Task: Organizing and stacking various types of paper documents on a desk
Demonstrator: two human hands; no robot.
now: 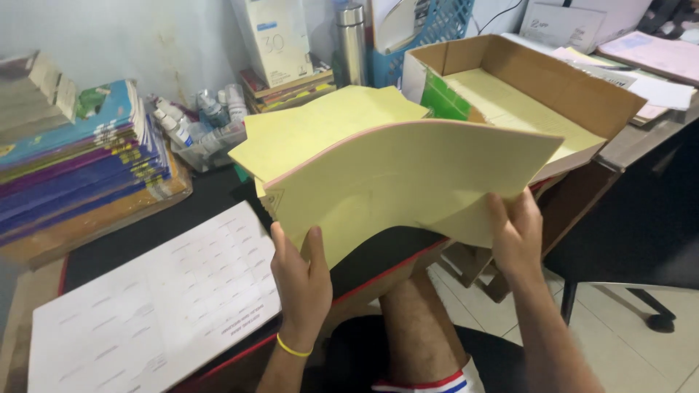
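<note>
Centre frame, a thick stack of yellow sheets [408, 182] bows in the air above the desk [182, 218]. The left hand [302, 280] pinches its lower left corner, and the right hand [515, 234] grips the lower right edge. More yellow sheets, probably the same kind, lie in the cardboard box [582, 94] at upper right. A white printed sheet [160, 306] lies at lower left.
</note>
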